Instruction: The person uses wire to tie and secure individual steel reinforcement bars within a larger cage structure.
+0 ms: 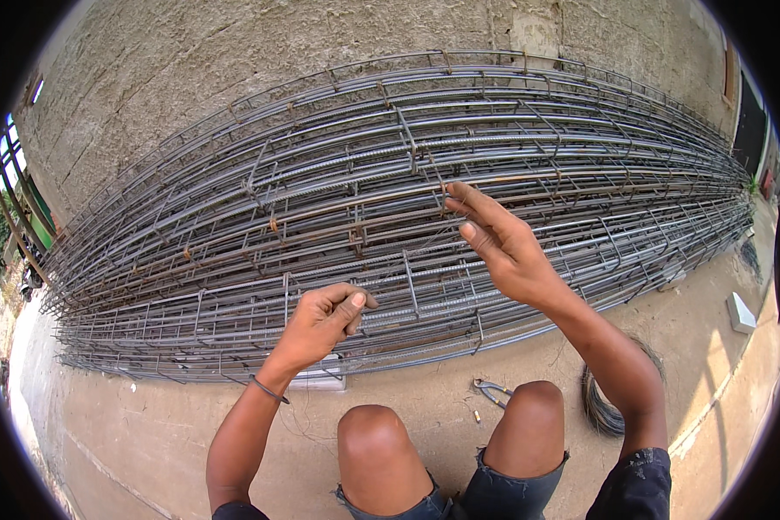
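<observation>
Against the far wall (234,52), a long stack of rebar cages (390,199) lies on the concrete floor (147,433) and runs from the left edge to the right edge of the scene. Each cage consists of lengthwise ribbed bars held inside square stirrups; several bars carry rust.

Left hand (321,325): closed in a loose fist just in front of the near lower edge of the stack, thumb pressed against the curled index finger. A thin tie wire (407,282) appears to run from this pinch up and to the right toward the other hand; the wire is too fine to trace for certain. A dark band sits on the left wrist.

Right hand (503,247): raised higher and farther, in front of the middle bars of the stack. Index and middle fingers are extended toward a bar, thumb held just below them, leaving a narrow gap. Whether the fingertips pinch the wire end or touch the bar cannot be told.

Both hands are well apart, the left one nearer and lower.

Floor items, near side:
1. Pliers (492,392), lying just beside the right knee (533,407), between the knees and the stack.
2. Wire coil (602,407), dark, lying right of the right knee and partly hidden by the right forearm.
3. White block (740,312), lying near the right end of the stack.

The left knee (373,433) is bare, and frayed denim shorts show at the lower edge.
</observation>
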`<state>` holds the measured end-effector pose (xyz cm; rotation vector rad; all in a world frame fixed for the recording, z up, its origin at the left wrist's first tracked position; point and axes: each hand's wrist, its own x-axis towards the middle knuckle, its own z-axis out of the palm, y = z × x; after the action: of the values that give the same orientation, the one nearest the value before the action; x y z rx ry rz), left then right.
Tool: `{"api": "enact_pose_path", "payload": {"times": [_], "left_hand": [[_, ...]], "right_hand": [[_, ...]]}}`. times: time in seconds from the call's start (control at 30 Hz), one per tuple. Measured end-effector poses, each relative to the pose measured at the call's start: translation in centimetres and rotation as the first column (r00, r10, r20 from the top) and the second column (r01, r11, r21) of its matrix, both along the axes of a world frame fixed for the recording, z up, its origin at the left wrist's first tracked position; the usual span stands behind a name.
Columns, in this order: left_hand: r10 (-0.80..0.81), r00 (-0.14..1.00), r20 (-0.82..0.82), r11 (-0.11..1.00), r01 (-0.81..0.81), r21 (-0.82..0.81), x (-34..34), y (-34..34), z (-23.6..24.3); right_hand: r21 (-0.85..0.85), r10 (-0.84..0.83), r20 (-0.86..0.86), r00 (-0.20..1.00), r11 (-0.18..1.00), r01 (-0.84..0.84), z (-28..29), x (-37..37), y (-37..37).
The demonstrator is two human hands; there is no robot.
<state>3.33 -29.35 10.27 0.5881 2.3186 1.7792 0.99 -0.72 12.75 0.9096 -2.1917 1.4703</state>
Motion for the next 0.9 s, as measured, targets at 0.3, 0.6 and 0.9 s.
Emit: {"api": "enact_pose_path", "payload": {"times": [0.3,0.6,0.9], "left_hand": [[-0.022,0.997,-0.069,1.0,0.022,0.001,-0.9,-0.3,-0.4],[-0.089,0.995,0.037,0.995,0.087,0.044,-0.6,0.3,0.4],[-0.027,0.91,-0.414,0.962,-0.088,-0.257,1.0,0.7,0.7]], "right_hand": [[0.34,-0.192,-0.703,0.685,0.755,0.561,1.2,0.9,1.0],[0.572,0.198,-0.676,0.71,0.748,0.337,-0.1,1.5,1.3],[0.554,0.42,0.087,0.904,0.734,-0.394,2.5,6.6,-1.8]]}}
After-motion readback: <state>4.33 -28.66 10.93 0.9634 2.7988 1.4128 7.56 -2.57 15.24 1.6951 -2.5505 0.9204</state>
